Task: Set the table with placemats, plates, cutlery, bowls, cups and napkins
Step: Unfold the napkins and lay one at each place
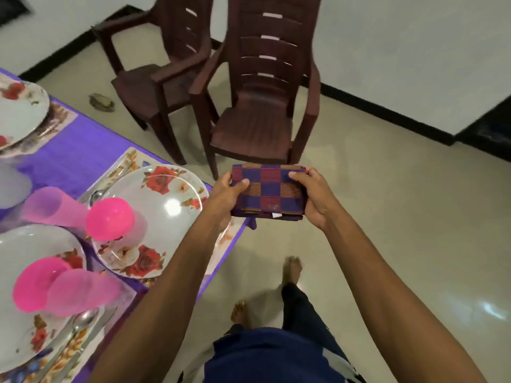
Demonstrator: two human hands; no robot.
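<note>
From the head view: both hands hold a folded checked cloth napkin in purple, red and orange [269,190] out over the floor, just beside the corner of the purple-covered table [74,158]. The left hand [225,196] has its grip closed on the napkin's left edge, the right hand [313,197] on its right edge, thumbs on top. It looks like the napkin step; the next move calls for swinging left and laying it by the nearest floral white plate [154,219]. The count: three floral plates, three floral placemats, two bright pink bowls, two translucent pink cups, one napkin, two brown plastic chairs.
</note>
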